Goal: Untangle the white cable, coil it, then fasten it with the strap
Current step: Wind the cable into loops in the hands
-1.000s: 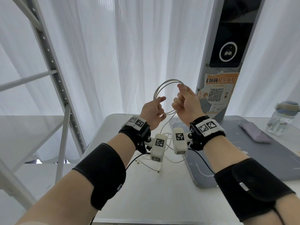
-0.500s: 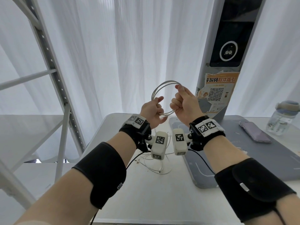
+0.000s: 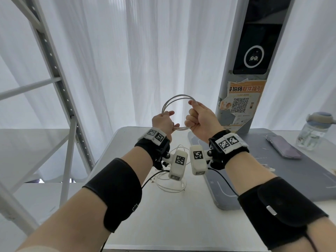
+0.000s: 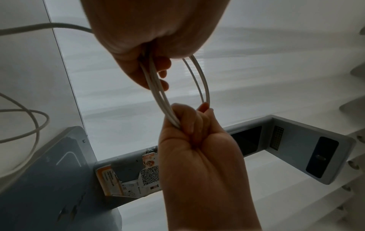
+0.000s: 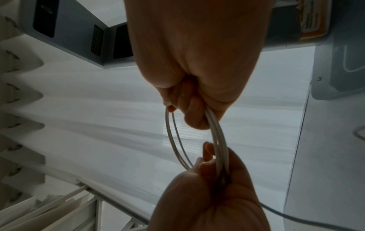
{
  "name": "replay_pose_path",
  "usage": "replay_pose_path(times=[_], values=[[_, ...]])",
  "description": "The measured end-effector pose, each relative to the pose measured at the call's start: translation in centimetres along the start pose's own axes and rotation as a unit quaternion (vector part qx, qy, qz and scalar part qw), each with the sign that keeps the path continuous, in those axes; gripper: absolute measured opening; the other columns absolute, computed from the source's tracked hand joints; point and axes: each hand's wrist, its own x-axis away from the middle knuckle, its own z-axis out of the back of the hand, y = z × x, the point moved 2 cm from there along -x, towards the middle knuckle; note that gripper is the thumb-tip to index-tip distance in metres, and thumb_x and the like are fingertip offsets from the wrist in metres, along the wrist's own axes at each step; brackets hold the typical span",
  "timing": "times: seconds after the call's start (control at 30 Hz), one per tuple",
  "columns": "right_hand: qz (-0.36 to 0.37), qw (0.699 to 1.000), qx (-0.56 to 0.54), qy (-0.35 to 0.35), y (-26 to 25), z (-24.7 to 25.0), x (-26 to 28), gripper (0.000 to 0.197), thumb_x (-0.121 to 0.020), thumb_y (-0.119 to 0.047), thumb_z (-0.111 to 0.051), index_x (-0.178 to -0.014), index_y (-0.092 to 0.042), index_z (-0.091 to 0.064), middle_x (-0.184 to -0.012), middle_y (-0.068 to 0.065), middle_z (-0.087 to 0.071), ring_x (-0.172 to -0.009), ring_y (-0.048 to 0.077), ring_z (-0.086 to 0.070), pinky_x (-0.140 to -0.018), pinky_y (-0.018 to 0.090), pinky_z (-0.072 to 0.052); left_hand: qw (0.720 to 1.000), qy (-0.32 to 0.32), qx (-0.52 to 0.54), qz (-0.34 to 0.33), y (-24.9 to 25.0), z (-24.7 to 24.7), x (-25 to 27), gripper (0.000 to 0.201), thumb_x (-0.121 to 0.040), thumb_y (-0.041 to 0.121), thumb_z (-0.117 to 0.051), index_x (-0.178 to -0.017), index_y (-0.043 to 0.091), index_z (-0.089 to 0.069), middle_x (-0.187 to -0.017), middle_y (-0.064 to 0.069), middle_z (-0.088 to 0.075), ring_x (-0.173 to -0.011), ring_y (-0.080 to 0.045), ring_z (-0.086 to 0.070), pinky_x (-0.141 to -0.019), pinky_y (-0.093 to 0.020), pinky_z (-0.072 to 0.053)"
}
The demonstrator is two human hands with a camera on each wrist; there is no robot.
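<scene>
The white cable (image 3: 177, 96) is wound into a small round coil of several turns, held up in front of the curtain. My left hand (image 3: 164, 120) grips the coil's left and lower side with curled fingers. My right hand (image 3: 195, 115) pinches the coil's right side, thumb and forefinger on the top strands. In the left wrist view the strands (image 4: 158, 93) run from my left hand (image 4: 154, 39) to my right hand (image 4: 197, 140). The right wrist view shows my right hand (image 5: 197, 78), the same coil (image 5: 171, 140) and my left hand (image 5: 207, 195). The cable's loose tail (image 3: 172, 187) lies looped on the table. I cannot make out the strap.
Below my hands is a white table (image 3: 163, 224) with a grey mat (image 3: 291, 179) on its right half. A phone (image 3: 283, 149) and a water bottle (image 3: 314, 131) sit at the right. A grey pillar (image 3: 240, 106) stands behind, a metal rack (image 3: 54, 70) at the left.
Both hands and the coil have drifted a little to the left. The loose tail has settled into a wider loop on the table.
</scene>
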Motion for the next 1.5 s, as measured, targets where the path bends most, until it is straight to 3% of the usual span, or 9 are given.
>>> replay_pose_path(times=[0.23,0.43,0.7,0.83,1.03,1.17,1.27,1.37,1.5], values=[[0.000,1.000,0.009,0.019,-0.1,0.0,0.0,0.016,-0.108,-0.015,-0.049,-0.096,-0.010,-0.058,-0.053,-0.004,-0.025,-0.042,0.011,-0.022,-0.042,0.023,-0.025,1.000,-0.007,0.005,-0.006,0.5,0.0,-0.2,0.028,-0.106,0.019,-0.045,-0.101,0.005,-0.070,-0.059,-0.004,-0.038,-0.047,-0.014,-0.040,-0.047,-0.022,-0.048],[-0.029,0.999,0.043,0.013,0.0,0.2,0.4,0.014,-0.106,-0.017,-0.051,-0.094,-0.013,-0.057,-0.053,-0.005,-0.022,-0.042,0.010,-0.018,-0.039,0.022,-0.022,0.996,-0.046,-0.079,-0.007,1.2,0.4,0.0,0.028,-0.103,0.020,-0.046,-0.102,0.009,-0.072,-0.036,0.010,-0.028,-0.029,-0.008,-0.028,-0.039,-0.021,-0.030],[-0.090,0.979,0.183,0.003,-1.1,0.6,1.2,0.012,-0.100,-0.025,-0.063,-0.091,-0.017,-0.060,-0.059,-0.006,-0.019,-0.045,0.010,-0.015,-0.039,0.020,-0.017,0.967,-0.147,-0.205,-0.039,1.3,1.0,-0.2,0.041,-0.099,0.046,-0.051,-0.094,0.012,-0.074,-0.058,0.004,-0.032,-0.046,-0.013,-0.030,-0.044,-0.025,-0.030],[-0.096,0.973,0.210,0.019,-1.3,0.7,1.1,0.019,-0.102,-0.028,-0.061,-0.096,-0.010,-0.062,-0.054,-0.006,-0.026,-0.040,0.008,-0.022,-0.037,0.020,-0.028,0.965,-0.181,-0.191,-0.020,1.0,1.2,-0.3,0.041,-0.107,0.033,-0.038,-0.094,0.010,-0.069,-0.062,0.003,-0.030,-0.043,-0.010,-0.028,-0.040,-0.022,-0.027],[-0.099,0.964,0.243,0.034,-0.7,1.0,1.2,0.032,-0.104,-0.033,-0.058,-0.104,-0.003,-0.069,-0.076,0.008,-0.057,-0.056,0.021,-0.056,-0.062,0.038,-0.062,0.968,-0.190,-0.164,0.004,1.3,1.5,-0.2,0.024,-0.107,0.016,-0.037,-0.108,0.005,-0.059,-0.060,0.003,-0.034,-0.035,-0.006,-0.028,-0.036,-0.018,-0.024],[-0.125,0.974,0.183,0.048,-0.5,1.2,1.4,0.052,-0.107,-0.049,-0.039,-0.106,-0.008,-0.071,-0.092,0.013,-0.068,-0.077,0.031,-0.067,-0.074,0.047,-0.062,0.975,-0.198,-0.084,0.045,1.3,1.8,-0.4,0.029,-0.109,0.018,-0.038,-0.104,0.003,-0.063,-0.049,0.008,-0.032,-0.037,-0.006,-0.026,-0.034,-0.018,-0.024],[-0.137,0.976,0.160,0.054,-0.1,1.2,1.6,0.041,-0.107,-0.038,-0.041,-0.099,-0.009,-0.070,-0.089,0.011,-0.067,-0.080,0.031,-0.066,-0.071,0.045,-0.062,0.975,-0.207,-0.030,0.071,1.6,2.0,-0.3,0.031,-0.109,0.023,-0.041,-0.100,0.005,-0.064,-0.050,0.008,-0.029,-0.037,-0.005,-0.024,-0.034,-0.017,-0.023],[-0.176,0.948,0.263,0.021,0.8,1.3,1.9,0.030,-0.103,-0.032,-0.052,-0.101,-0.009,-0.071,-0.094,0.009,-0.071,-0.085,0.029,-0.067,-0.081,0.046,-0.061,0.973,-0.217,0.002,0.083,1.9,2.1,-0.2,0.030,-0.108,0.027,-0.043,-0.098,0.008,-0.063,-0.051,0.009,-0.028,-0.037,-0.005,-0.023,-0.033,-0.016,-0.023],[-0.233,0.906,0.350,-0.057,1.6,0.7,2.3,0.052,-0.103,-0.051,-0.048,-0.103,-0.008,-0.077,-0.105,0.009,-0.078,-0.090,0.029,-0.071,-0.089,0.045,-0.060,0.968,-0.235,0.007,0.084,1.9,1.9,0.3,0.029,-0.108,0.027,-0.042,-0.096,0.008,-0.060,-0.050,0.009,-0.028,-0.036,-0.004,-0.024,-0.032,-0.016,-0.022]])
